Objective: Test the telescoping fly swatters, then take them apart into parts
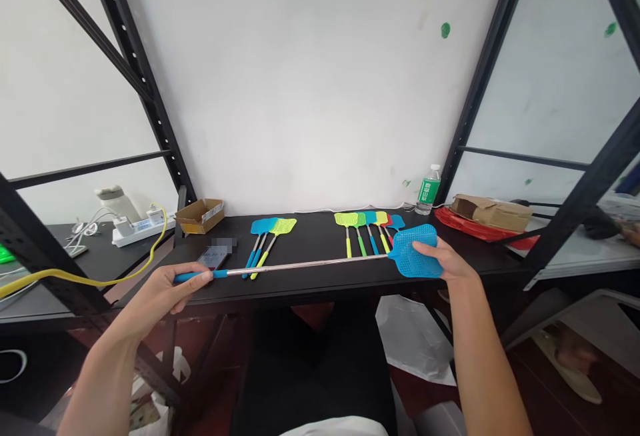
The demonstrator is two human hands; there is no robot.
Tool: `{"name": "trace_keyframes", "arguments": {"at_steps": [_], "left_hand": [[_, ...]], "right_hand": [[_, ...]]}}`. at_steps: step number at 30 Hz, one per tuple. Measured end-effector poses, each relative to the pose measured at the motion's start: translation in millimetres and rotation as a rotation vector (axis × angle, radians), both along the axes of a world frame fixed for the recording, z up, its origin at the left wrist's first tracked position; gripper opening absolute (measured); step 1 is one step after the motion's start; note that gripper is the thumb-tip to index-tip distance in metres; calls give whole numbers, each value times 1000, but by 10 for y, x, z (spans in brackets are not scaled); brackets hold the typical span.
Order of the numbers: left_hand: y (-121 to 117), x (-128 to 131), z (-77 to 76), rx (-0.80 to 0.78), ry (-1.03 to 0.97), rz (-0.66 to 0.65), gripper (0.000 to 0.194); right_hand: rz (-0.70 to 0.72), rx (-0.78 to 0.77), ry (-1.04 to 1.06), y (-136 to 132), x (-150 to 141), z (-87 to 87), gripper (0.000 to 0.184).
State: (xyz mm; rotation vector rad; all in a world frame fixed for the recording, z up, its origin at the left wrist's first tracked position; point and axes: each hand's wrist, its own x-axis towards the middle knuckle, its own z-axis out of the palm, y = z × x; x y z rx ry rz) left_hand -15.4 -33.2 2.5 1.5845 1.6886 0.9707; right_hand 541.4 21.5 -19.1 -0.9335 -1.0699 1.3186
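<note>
A blue fly swatter (320, 263) with a long metal shaft stretches level across the front of the black desk. My left hand (173, 286) is closed round its blue handle. At the other end my right hand (443, 259) pinches the perforated blue head, thumb on the near face and the other fingers behind it. Left of centre lies a group of blue and yellow-green fly swatters (270, 228) with short handles, heads toward the wall. Right of centre several more swatters (357, 220) in yellow, green, blue and red lie side by side, partly behind the held one.
A phone (215, 255) lies near my left hand, with a small open cardboard box (200, 216) behind it. A water bottle (429, 191) stands at the back right. Black rack posts (160, 123) flank the desk (305, 289). A yellow cable (120, 283) hangs at left.
</note>
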Motion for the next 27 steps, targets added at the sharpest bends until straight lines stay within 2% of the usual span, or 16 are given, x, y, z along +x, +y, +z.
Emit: {"name": "trace_keyframes", "arguments": {"at_steps": [6,9,13,16,22,27], "left_hand": [[-19,94,71,13,-58,-5,46],[-24,275,105,7,-51,-34,47],[9,610,81,8,-1,-185,45],[35,742,45,3,-6,-267,46],[25,756,31,13,19,-283,45],[17,949,5,52,21,-353,44]], "right_hand": [[-5,3,-3,-109,-2,85,42],[13,-1,-24,-111,-176,139,42],[94,13,4,-82,-565,149,42],[178,30,25,-66,-770,141,42],[160,20,6,-60,-800,138,47],[213,10,-25,-108,-1009,108,40]]}}
